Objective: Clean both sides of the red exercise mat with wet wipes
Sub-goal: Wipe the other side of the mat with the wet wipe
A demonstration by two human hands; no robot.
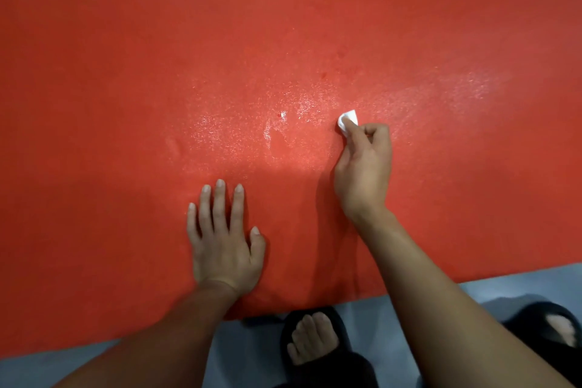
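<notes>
A red exercise mat [126, 88] lies flat on a grey floor [519, 285], filling nearly the whole view from left to right; its near edge runs just in front of the person's feet. The left hand [222, 241] rests palm down on the mat near that edge, fingers straight and slightly spread, its grip released and holding nothing; the right hand [363, 167] reaches further out over the mat, its grip grasping a small folded white wet wipe [347, 121] pinched at the fingertips and pressed against the mat's surface. Around and to the left of the wipe, and in a patch well to its right, the mat glistens with a wet sheen; the rest looks matte. Below the mat's edge, two feet in black open-toe slippers [318, 343] stand on the floor, the right one partly cut off by the frame.
</notes>
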